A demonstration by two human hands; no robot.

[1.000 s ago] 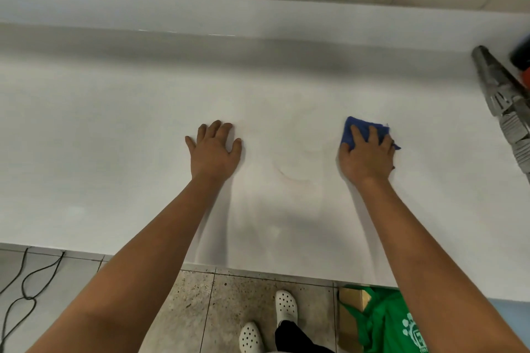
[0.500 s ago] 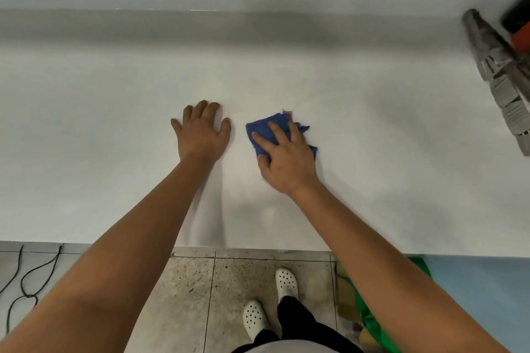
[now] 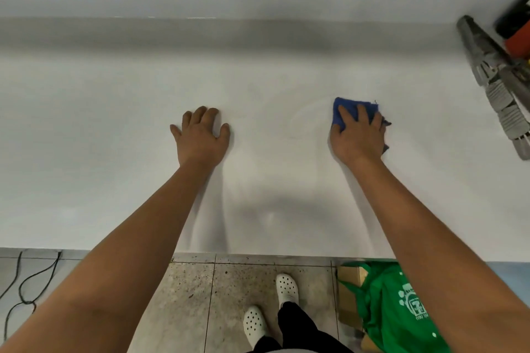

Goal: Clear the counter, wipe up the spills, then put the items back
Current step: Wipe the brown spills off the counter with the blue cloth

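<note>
My right hand (image 3: 358,135) presses the blue cloth (image 3: 348,112) flat, fingers spread, right of centre on the desk (image 3: 114,123), to wipe the faint streaks. My left hand (image 3: 200,135) rests spread at centre, probably bracing me.

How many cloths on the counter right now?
1. A blue cloth lies on the white counter, pressed flat under the right hand, right of centre. The left hand rests on bare counter. The cluttered right edge may hide more.
</note>
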